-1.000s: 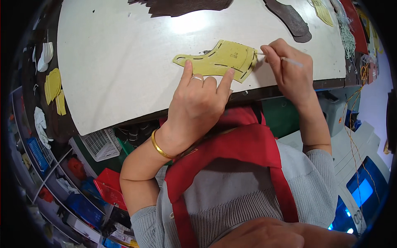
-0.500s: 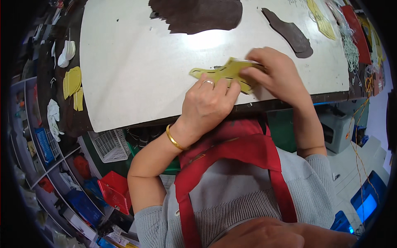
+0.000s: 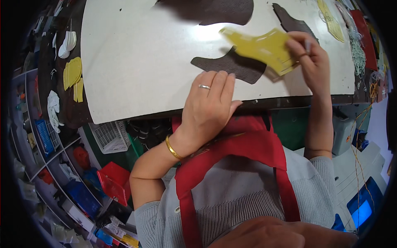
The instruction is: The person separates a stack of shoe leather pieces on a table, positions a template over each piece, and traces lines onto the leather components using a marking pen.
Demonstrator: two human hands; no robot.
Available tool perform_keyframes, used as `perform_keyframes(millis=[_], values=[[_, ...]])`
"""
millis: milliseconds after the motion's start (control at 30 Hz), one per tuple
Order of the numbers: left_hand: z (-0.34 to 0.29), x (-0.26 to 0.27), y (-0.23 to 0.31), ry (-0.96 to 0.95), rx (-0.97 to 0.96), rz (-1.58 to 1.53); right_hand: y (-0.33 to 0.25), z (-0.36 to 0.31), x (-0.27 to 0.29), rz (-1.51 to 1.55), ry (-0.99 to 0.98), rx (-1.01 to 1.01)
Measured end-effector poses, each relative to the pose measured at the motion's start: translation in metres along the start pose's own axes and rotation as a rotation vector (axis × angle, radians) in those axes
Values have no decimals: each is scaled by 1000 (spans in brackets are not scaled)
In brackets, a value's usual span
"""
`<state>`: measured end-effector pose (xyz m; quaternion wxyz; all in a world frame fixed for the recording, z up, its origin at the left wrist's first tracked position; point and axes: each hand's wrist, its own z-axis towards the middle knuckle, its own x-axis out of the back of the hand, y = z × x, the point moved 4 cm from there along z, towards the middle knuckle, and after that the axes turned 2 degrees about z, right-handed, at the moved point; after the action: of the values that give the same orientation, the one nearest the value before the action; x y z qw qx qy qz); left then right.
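- The left hand [image 3: 209, 99] lies flat, fingers straight and together with the thumb out to the right; it grasps nothing, and its fingertips rest at the near edge of the leather piece [image 3: 237, 69].
- The leather piece, dark brown, lies on the near part of the table [image 3: 136, 74], its narrow end to the left and its broad end to the right.
- The right hand [image 3: 313, 62] is closed on the right end of the yellow template [image 3: 262, 47], pinching it between thumb and fingers. A thin tool [image 3: 307, 46] shows among the same fingers.
- The template is up off the leather, tilted and blurred, hanging over the far right of the piece.
- Done, as far as can be judged: the template is clear of this piece, which lies bare. Whether the leather carries marks cannot be told.
- Left, by the look of it: the template and tool are not yet set down, so work with them seems unfinished.
- More dark leather [image 3: 231, 10] lies on the far side, and another cut piece [image 3: 293, 18] far right, both untouched; whether they are finished or waiting cannot be told.
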<state>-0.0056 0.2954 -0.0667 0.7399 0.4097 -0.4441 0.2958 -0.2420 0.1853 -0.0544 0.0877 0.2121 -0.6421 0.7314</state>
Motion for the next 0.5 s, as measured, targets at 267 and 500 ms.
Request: perform_keyframes(millis=[267,500], values=[[-12,-4,1,73,68,-49,-9,6,-65,-188,-284,7],[-14,-5,1,72,45,-36,-11,3,-68,-259,-281,8]])
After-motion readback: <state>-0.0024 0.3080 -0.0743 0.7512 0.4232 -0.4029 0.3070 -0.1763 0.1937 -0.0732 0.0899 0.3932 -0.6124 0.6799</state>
